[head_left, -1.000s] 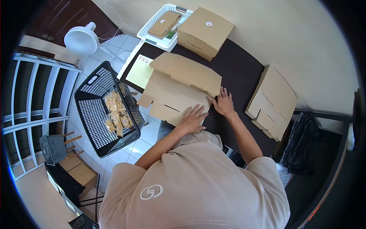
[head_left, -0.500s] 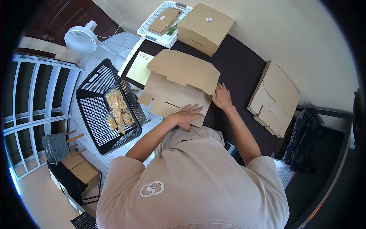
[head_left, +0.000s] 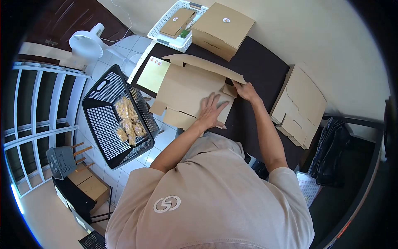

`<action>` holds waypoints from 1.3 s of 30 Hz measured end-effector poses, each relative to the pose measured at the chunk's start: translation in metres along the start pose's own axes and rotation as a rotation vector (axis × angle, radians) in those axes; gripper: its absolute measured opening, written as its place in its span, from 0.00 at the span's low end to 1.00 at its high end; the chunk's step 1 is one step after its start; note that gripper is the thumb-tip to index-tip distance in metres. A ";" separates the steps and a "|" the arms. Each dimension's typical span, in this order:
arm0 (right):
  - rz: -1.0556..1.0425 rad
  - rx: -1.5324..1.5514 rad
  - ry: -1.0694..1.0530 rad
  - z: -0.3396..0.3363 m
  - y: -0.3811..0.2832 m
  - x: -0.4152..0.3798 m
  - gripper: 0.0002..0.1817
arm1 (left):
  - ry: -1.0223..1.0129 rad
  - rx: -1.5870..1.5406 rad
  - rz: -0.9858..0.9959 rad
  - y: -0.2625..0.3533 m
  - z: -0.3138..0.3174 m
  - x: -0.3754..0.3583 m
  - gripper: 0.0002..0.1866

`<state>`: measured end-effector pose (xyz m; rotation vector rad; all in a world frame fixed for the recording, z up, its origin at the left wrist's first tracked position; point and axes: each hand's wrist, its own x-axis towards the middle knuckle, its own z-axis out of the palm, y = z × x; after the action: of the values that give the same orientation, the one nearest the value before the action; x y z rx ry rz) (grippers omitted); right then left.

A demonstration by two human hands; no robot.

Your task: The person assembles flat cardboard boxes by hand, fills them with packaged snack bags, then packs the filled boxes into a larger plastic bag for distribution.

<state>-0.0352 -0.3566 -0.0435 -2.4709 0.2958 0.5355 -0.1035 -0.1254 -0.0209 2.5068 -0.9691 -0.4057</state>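
Note:
A partly folded cardboard box (head_left: 186,91) lies on the dark table in front of me, its far side raised as a long upright panel. My left hand (head_left: 212,111) is open, with fingers spread flat on the box's bottom panel. At the box's right far corner my right hand (head_left: 247,91) is closed around the end of the raised panel, next to a small folded tab (head_left: 229,90). Part of the right thumb and fingers is hidden behind the cardboard.
A closed box (head_left: 224,27) and a white basket (head_left: 172,18) stand at the back. Flat cardboard blanks (head_left: 299,108) lie right. A sticker sheet (head_left: 152,76) is left, beyond it a black basket (head_left: 97,118) with bagged snacks (head_left: 127,116). A fan (head_left: 87,43) stands behind.
The box's far panel has swung up from lying folded over. My right hand has moved up from the table onto its corner, and my left hand has slid further onto the bottom panel.

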 end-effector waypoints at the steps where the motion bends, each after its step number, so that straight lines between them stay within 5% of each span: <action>1: -0.039 0.024 -0.019 -0.002 0.002 -0.002 0.31 | -0.003 -0.002 0.000 -0.003 0.002 -0.003 0.55; 6: -0.078 0.021 0.088 0.003 0.008 -0.006 0.31 | -0.001 -0.014 -0.050 -0.036 -0.002 -0.018 0.64; 12: 0.126 0.229 0.393 0.002 -0.019 -0.010 0.27 | -0.112 0.006 -0.031 -0.030 -0.016 -0.025 0.57; 14: -0.195 0.236 0.674 0.007 -0.012 -0.002 0.21 | -0.167 0.010 0.017 -0.025 -0.016 -0.029 0.54; 15: -0.199 0.237 0.675 0.003 -0.015 -0.002 0.21 | -0.226 0.010 0.065 -0.024 -0.016 -0.033 0.50; 16: -0.152 0.309 0.595 -0.007 -0.021 -0.005 0.20 | -0.171 -0.070 0.090 -0.026 -0.011 -0.036 0.34; 22: -0.052 0.503 0.572 -0.051 -0.055 -0.021 0.18 | -0.182 -0.242 0.161 -0.032 0.001 -0.040 0.10; 27: -0.109 0.650 0.438 -0.057 -0.070 -0.048 0.16 | -0.125 -0.254 0.171 -0.012 -0.001 -0.018 0.10; 29: -0.280 0.680 0.351 -0.049 -0.060 -0.056 0.14 | -0.113 -0.257 0.165 -0.004 -0.004 -0.010 0.09; 32: -0.287 0.509 0.167 -0.051 -0.052 -0.086 0.13 | -0.155 -0.258 0.165 -0.007 -0.002 -0.004 0.15; 34: -0.250 0.593 0.086 -0.044 -0.041 -0.103 0.13 | -0.239 -1.193 -0.048 -0.039 0.016 -0.009 0.25; 36: -0.276 0.699 -0.018 -0.027 -0.023 -0.113 0.15 | -0.105 -1.665 -0.324 -0.066 0.010 -0.033 0.33; 39: -0.454 0.549 -0.025 0.000 -0.012 -0.124 0.21 | 0.319 -1.735 -0.728 -0.100 0.010 -0.077 0.34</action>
<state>-0.1421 -0.3359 0.0164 -1.9071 -0.1213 0.2454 -0.1056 -0.0084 -0.0682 1.0621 0.4642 -0.6138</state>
